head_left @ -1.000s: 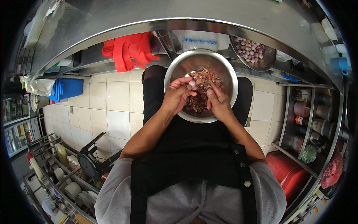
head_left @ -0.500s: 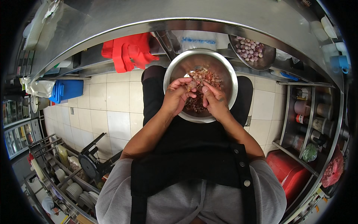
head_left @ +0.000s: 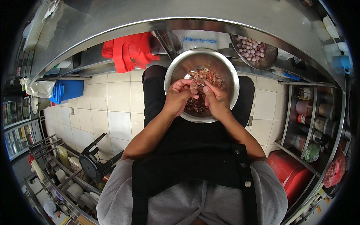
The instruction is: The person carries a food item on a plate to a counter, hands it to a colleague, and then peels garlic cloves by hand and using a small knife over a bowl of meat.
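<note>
A wide steel bowl [head_left: 233, 92] rests between my knees, with reddish-brown papery shallot skins [head_left: 210, 77] heaped inside. Over its near left part, my left hand [head_left: 179, 96] pinches a small shallot [head_left: 193, 88] between thumb and fingers. My right hand [head_left: 216, 100] is closed just beside it, thumb against forefinger; whatever is in that pinch is too small to make out. The fingertips of both hands are close together above the skins. Peeled pinkish-white shallots [head_left: 252, 48] lie in a metal colander [head_left: 264, 63] beyond the bowl to the right.
A steel counter [head_left: 180, 11] spans the far side, above a lower shelf holding red plastic bags [head_left: 129, 52] and a clear bag [head_left: 200, 39]. A blue bin [head_left: 69, 91] stands left, a black fan-like device [head_left: 92, 163] nearer. Jar shelves [head_left: 311, 116] and a red container [head_left: 290, 172] are right.
Both hands stay over the bowl with only small finger movements. The left fingers have closed in a little around the shallot, and less loose skin shows at their tips.
</note>
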### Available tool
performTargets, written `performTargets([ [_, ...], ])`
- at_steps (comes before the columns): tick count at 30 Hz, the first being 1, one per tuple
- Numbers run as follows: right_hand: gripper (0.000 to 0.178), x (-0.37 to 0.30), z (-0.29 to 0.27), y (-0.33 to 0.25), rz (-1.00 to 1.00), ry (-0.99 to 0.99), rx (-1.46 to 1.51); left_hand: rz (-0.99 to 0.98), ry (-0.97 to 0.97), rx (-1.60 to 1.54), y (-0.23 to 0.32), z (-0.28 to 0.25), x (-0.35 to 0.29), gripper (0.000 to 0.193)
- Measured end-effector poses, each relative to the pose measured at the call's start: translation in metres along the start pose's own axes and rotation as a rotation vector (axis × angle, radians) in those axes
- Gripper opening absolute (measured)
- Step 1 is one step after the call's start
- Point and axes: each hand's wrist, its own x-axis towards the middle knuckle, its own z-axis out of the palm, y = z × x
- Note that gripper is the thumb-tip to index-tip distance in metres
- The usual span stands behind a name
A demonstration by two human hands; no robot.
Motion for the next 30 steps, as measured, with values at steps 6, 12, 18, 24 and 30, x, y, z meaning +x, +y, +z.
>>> performTargets([
  [6,0.04,-0.006,-0.003,-0.004,0.009,-0.098,0.106,-0.149,0.065,-0.173,0.002,-0.004,0.003,0.015],
  [12,0.04,-0.005,-0.008,-0.013,-0.032,-0.285,0.079,-0.125,-0.076,-0.086,-0.002,-0.011,0.001,0.022],
  [18,0.039,-0.001,-0.015,-0.003,0.028,-0.157,-0.003,-0.06,-0.054,0.106,-0.001,-0.008,-0.003,0.02],
  [24,0.039,-0.003,-0.016,-0.011,0.128,-0.14,0.153,-0.269,0.016,-0.013,0.005,-0.012,-0.004,0.028],
  [30,0.023,0.001,-0.011,-0.007,0.044,-0.21,0.105,-0.268,-0.132,0.041,0.005,-0.008,-0.006,0.039],
])
